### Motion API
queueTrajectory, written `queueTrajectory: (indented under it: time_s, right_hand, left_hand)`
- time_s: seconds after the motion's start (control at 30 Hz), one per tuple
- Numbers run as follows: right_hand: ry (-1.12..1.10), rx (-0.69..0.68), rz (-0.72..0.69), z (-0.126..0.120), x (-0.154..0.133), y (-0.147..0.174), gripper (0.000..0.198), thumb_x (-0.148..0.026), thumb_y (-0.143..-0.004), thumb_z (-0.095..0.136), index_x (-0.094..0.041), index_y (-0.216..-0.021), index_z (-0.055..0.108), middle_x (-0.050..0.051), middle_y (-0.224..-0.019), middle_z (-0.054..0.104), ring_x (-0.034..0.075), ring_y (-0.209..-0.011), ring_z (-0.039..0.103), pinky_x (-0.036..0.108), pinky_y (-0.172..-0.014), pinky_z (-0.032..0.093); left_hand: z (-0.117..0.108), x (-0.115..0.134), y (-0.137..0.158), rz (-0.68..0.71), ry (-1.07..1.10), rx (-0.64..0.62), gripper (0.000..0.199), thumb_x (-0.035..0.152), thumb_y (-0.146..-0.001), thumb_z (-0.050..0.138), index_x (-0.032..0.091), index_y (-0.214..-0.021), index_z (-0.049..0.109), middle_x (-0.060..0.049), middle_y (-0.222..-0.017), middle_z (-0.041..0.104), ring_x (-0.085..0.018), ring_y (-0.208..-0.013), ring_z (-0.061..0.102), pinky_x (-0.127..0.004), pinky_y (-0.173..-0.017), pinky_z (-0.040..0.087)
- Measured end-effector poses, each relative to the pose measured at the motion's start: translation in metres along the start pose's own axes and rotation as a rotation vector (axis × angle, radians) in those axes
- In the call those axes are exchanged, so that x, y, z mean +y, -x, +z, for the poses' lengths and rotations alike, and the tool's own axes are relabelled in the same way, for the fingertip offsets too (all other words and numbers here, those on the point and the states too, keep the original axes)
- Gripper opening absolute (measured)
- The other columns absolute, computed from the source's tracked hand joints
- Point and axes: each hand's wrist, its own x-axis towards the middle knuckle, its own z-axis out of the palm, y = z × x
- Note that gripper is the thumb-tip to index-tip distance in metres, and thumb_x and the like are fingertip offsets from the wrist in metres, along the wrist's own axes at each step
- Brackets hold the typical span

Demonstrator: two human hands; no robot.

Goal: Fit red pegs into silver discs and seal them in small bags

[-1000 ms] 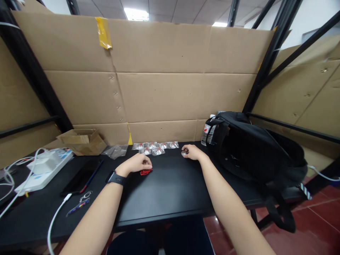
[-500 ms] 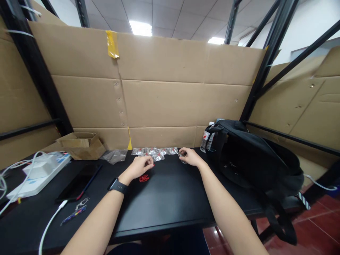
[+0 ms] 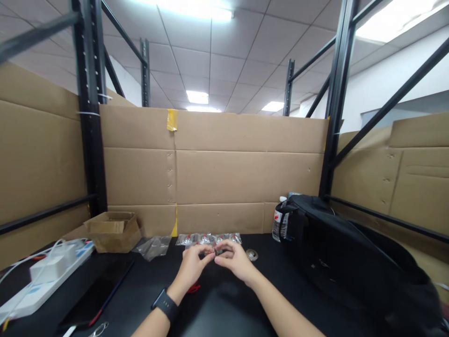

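Note:
My left hand (image 3: 192, 267), with a dark watch (image 3: 164, 305) on its wrist, meets my right hand (image 3: 237, 262) over the middle of the black table. Between their fingertips is a small, shiny round piece (image 3: 216, 252), largely covered by the fingers; its exact kind cannot be made out. A round silvery disc (image 3: 251, 255) lies just right of my right hand. Behind both hands, several clear packets (image 3: 203, 238) with silvery round pieces and red bits in them lie in a row, partly hidden. A red cord (image 3: 193, 287) rests beneath my left hand.
A black backpack (image 3: 336, 267) and a water bottle (image 3: 280, 220) stand at the right. Leftward are an open cardboard box (image 3: 112, 238), a crumpled plastic bag (image 3: 153, 247), a dark tablet (image 3: 96, 292) and a white power strip (image 3: 26, 295). Cardboard panels (image 3: 217, 178) wall the back.
My right hand has left the spot by the disc at the right and come inward. Both hands now meet at a small round piece. The camera has tilted up.

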Motion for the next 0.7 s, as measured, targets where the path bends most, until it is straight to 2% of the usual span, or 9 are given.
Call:
queueTrajectory:
  time_s: [0.17,0.27,0.53,0.7]
  right_hand:
    - [0.041,0.028,-0.016,0.003,0.000,-0.001,0.047,-0.046,-0.065,0.087,-0.020,-0.098,0.065,0.007,-0.111,0.069,0.020,-0.082,0.072,0.036,-0.081,0.057]
    - [0.074,0.044,-0.020,0.003,0.002,-0.003,0.045,-0.048,-0.067,0.086,-0.019,-0.094,0.065,0.007,-0.106,0.070,0.020,-0.078,0.072,0.035,-0.077,0.056]
    - [0.038,0.045,-0.020,0.002,0.003,-0.002,0.043,-0.048,-0.065,0.087,-0.018,-0.087,0.065,0.006,-0.108,0.071,0.019,-0.081,0.072,0.031,-0.077,0.055]
    - [0.147,0.100,-0.033,0.001,0.008,-0.004,0.043,-0.051,-0.066,0.086,-0.016,-0.083,0.068,0.004,-0.087,0.071,0.016,-0.066,0.068,0.027,-0.064,0.051]
  left_hand:
    - [0.004,0.004,0.001,-0.008,-0.136,0.028,0.016,0.034,-0.087,0.059,0.026,-0.091,0.073,-0.004,-0.107,0.073,-0.026,-0.112,0.061,-0.042,-0.101,0.042]
    - [0.008,0.006,0.003,-0.021,-0.203,0.013,0.015,0.032,-0.088,0.058,0.028,-0.092,0.071,-0.005,-0.115,0.068,-0.029,-0.121,0.053,-0.048,-0.101,0.038]
    - [0.011,0.005,0.004,-0.014,-0.254,0.069,0.016,0.033,-0.090,0.058,0.030,-0.094,0.073,-0.006,-0.123,0.060,-0.030,-0.123,0.048,-0.049,-0.099,0.036]
    - [0.012,0.003,0.003,0.028,-0.233,0.063,0.013,0.034,-0.088,0.063,0.029,-0.092,0.073,-0.006,-0.119,0.061,-0.030,-0.122,0.049,-0.049,-0.100,0.037]
